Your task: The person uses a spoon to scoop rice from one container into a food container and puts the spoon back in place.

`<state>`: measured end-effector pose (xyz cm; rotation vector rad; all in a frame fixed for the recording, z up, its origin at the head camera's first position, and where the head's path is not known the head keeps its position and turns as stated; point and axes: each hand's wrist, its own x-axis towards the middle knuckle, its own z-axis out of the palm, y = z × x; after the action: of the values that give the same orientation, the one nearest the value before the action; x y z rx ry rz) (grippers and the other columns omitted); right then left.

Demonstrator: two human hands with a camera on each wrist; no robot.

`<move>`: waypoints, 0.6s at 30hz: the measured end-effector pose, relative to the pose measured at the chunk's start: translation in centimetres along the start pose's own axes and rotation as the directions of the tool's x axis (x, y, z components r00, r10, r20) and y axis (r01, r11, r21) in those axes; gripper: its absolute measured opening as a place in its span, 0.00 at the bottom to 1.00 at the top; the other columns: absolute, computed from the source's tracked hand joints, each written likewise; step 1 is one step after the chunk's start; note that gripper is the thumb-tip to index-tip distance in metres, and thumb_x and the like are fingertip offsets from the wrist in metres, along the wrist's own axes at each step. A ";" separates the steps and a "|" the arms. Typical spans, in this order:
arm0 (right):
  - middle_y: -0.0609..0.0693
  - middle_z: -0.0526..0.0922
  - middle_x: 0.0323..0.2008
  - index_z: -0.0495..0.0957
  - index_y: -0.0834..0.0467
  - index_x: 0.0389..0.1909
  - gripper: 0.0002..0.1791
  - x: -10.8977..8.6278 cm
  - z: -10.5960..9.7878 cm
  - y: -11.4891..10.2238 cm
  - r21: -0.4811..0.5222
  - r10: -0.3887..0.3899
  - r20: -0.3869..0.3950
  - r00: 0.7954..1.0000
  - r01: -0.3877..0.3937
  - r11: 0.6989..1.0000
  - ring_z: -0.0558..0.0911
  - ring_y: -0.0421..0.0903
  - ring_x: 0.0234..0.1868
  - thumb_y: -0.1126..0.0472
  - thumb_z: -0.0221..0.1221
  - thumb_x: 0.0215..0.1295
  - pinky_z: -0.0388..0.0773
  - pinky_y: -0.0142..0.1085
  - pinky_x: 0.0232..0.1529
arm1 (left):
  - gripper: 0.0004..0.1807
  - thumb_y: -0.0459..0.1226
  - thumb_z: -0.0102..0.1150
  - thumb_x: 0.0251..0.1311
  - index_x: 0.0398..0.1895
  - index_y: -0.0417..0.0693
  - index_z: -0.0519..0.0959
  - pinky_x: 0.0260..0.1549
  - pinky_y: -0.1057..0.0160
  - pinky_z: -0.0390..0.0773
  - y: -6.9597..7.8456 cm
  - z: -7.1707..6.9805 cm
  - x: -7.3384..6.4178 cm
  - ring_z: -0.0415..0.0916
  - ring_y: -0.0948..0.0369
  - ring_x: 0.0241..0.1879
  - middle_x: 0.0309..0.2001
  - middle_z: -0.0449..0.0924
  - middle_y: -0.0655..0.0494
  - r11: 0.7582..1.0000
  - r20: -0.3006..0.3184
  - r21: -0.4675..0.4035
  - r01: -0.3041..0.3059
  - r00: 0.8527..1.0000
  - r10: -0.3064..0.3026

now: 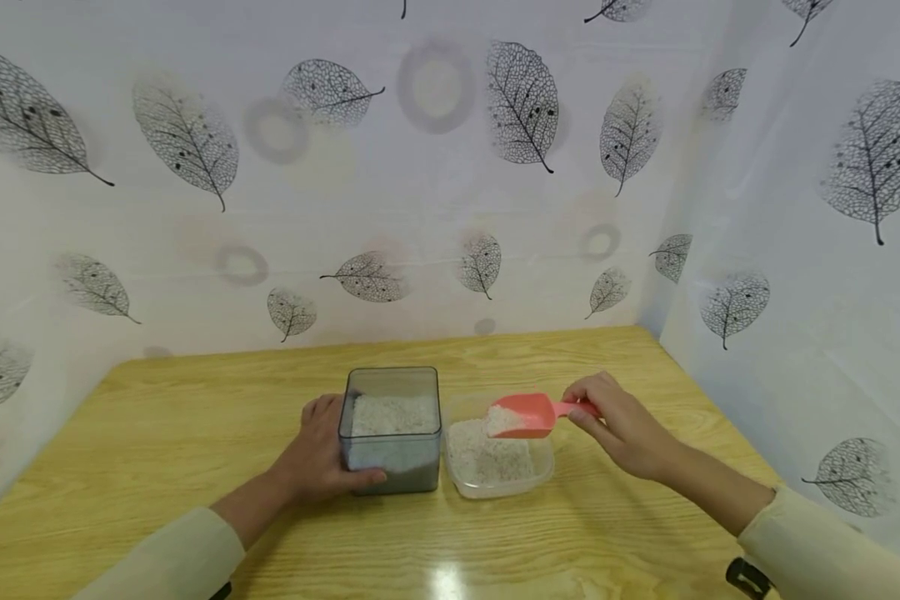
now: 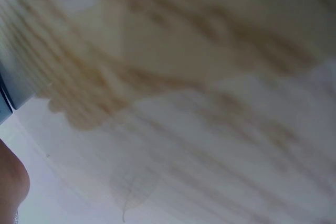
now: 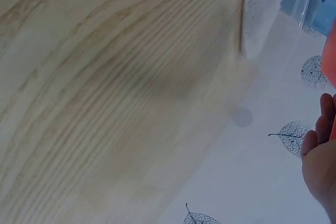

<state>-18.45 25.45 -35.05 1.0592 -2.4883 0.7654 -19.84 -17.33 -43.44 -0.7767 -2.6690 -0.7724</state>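
In the head view my left hand (image 1: 321, 454) grips the left side of a grey see-through square container (image 1: 393, 460), thumb along its front. White grains that look like rice (image 1: 393, 414) lie inside it. My right hand (image 1: 621, 425) holds a pink scoop (image 1: 532, 414) by its handle. Some grains (image 1: 501, 420) sit at the scoop's front end, above a clear plastic box (image 1: 498, 490) that also has rice in it. The right wrist view catches part of the right hand (image 3: 320, 161) and the scoop (image 3: 329, 59) at its edge.
Both containers stand side by side on a wood-grain table (image 1: 195, 425). Behind the table hangs a white sheet (image 1: 420, 200) with dark leaf prints, and it continues along the right side.
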 end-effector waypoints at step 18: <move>0.34 0.74 0.40 0.75 0.50 0.43 0.11 -1.5 -2.7 1.3 -0.200 -0.107 0.112 0.988 0.128 0.971 0.65 0.34 0.44 0.68 0.62 0.65 0.66 0.27 0.43 | 0.61 0.65 0.70 0.41 0.70 0.35 0.58 0.65 0.43 0.51 0.2 0.0 0.0 0.61 0.44 0.62 0.59 0.70 0.43 1.000 0.012 0.013 0.017 1.000 -0.017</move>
<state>-18.17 28.59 -34.05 1.1820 -2.4947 0.4177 -19.74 -17.23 -43.37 -0.7591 -2.6916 -0.7565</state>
